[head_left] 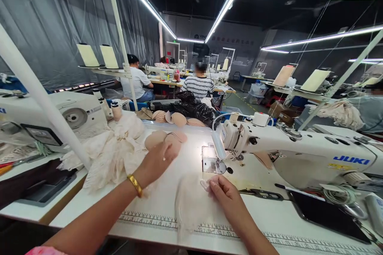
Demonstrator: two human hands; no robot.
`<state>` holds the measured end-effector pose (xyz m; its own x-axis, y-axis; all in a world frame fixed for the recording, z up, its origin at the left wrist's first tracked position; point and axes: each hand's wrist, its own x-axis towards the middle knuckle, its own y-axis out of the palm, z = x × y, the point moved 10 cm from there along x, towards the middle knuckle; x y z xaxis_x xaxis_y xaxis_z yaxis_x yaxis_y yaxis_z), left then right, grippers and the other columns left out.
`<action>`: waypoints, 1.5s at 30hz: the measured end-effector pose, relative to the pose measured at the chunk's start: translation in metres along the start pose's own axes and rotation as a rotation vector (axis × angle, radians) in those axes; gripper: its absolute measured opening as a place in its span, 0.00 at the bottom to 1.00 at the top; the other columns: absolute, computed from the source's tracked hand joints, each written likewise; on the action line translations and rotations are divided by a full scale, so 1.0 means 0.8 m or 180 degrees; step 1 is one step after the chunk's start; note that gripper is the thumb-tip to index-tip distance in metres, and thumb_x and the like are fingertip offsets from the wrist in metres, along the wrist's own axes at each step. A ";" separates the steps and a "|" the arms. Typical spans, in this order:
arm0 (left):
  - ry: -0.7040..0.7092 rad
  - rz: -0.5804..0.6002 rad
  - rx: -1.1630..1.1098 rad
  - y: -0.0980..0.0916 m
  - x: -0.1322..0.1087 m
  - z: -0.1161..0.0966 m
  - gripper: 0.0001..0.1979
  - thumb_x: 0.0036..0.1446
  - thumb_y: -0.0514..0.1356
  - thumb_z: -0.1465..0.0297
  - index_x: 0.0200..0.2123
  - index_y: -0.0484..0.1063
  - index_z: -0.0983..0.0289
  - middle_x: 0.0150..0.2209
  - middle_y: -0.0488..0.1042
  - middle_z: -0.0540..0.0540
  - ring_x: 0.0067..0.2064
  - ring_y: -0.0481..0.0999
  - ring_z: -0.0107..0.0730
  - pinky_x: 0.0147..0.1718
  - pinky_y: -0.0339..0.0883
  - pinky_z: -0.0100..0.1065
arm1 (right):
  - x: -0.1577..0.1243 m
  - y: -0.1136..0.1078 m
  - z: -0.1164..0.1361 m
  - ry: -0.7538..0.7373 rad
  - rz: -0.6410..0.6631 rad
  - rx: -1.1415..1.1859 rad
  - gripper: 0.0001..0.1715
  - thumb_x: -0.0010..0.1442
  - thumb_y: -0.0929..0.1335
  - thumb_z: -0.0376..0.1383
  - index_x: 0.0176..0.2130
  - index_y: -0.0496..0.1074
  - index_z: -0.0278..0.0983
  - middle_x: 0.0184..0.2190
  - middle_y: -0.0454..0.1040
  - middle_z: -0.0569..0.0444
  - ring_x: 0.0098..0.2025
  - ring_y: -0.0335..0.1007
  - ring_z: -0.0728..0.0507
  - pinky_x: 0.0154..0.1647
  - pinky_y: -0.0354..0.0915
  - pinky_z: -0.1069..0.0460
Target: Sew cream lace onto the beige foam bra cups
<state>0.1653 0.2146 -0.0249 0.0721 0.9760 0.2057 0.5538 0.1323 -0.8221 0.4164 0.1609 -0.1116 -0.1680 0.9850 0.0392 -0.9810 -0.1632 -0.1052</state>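
Note:
My right hand (224, 191) pinches the edge of a sheer cream piece of fabric (191, 203), which hangs over the table's front edge ruler. A small whitish loop (204, 184) shows at its fingertips. My left hand (158, 163), with a gold bracelet at the wrist, reaches over the tabletop with its fingers curled in at the beige pads (154, 139); it seems to grip a beige pad, though motion smears the fingertips. Just beyond the fabric is the sewing machine's needle plate (211, 165), lit by the lamp, with the sewing machine (287, 147) to the right.
A heap of cream lace fabric (119, 147) lies at left beside another machine (56, 115). More beige pads (178, 119) line the table's back, near a black plastic bag (194, 105). A phone (327, 215) and black thread snips (260, 194) lie at right. Two co-workers sit ahead.

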 end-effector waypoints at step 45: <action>0.1379 0.3074 -0.2294 0.082 -0.069 -0.162 0.18 0.56 0.70 0.58 0.38 0.67 0.61 0.35 0.67 0.47 0.37 0.67 0.30 0.34 0.64 0.29 | -0.032 0.012 0.176 -0.0021 0.1672 -0.1552 0.05 0.67 0.71 0.33 0.43 0.79 0.38 0.29 0.76 0.59 0.31 0.78 0.48 0.31 0.66 0.56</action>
<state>0.3053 0.1469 -0.0217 0.8821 0.4691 -0.0438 0.4382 -0.8510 -0.2895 0.3976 0.1262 0.0265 -0.6083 0.7825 -0.1328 -0.6153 -0.5707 -0.5438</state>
